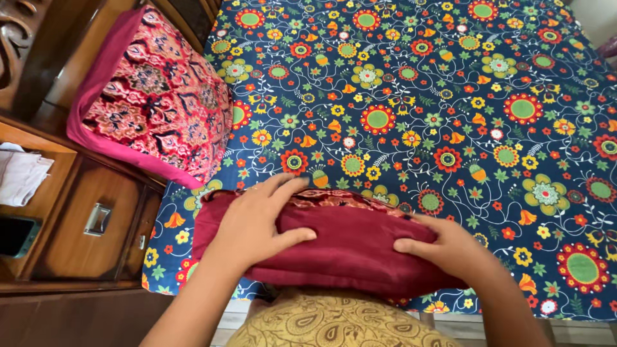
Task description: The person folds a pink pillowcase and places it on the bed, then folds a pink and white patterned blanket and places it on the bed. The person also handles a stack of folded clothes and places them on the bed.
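I look down on a bed covered by a dark blue sheet printed with bright flowers. At the near edge of the bed lies a maroon pillow, its plain cloth back facing up and a strip of red patterned front showing along its far rim. My left hand lies flat on its left half, fingers spread and open, thumb pointing right. My right hand rests on its right end, fingers curled loosely over the cloth, pressing rather than pinching.

I judge the pillow light, soft and easily squashed; the cover looks like woven cotton, not slippery, and it dents under my palms. It would sag if lifted by one corner, so the two short ends, or a hand under each side, seem the best holds.

A second pillow, pink-edged with a red and black pattern, leans by the wooden headboard. A wooden bedside cabinet with a metal drawer pull stands left.
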